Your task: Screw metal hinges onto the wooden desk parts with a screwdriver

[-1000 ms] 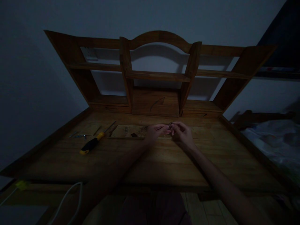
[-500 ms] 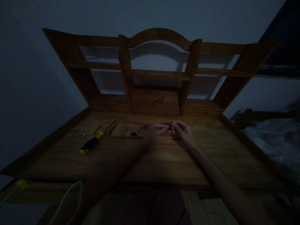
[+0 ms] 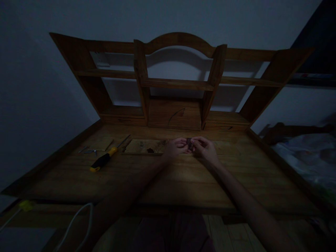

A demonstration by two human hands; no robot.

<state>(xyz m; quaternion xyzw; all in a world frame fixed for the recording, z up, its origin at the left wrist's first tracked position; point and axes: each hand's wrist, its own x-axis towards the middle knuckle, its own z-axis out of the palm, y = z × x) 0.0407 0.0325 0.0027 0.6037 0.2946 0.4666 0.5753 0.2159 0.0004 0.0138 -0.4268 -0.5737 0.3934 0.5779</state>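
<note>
A small dark piece (image 3: 189,141) is pinched between my two hands; the dim light hides what kind it is. My left hand (image 3: 174,147) grips it from the left with curled fingers. From the other side, the thumb and fingers of my right hand (image 3: 206,147) close on it. Both hands are just above a pale recessed strip (image 3: 136,146) in the wooden desk top (image 3: 168,178). Brown debris and a dark flake (image 3: 150,150) lie on that strip, left of my hands.
A yellow and black screwdriver (image 3: 104,159) lies on the left of the desk, beside several small metal pieces (image 3: 90,151) and a thin wooden piece (image 3: 101,143). Behind rises a wooden shelf unit (image 3: 177,83). A white cable (image 3: 90,213) loops at the front left edge.
The fingers of my left hand have shifted and curled more around the dark piece. My right hand stays nearly in place, still pinching it.
</note>
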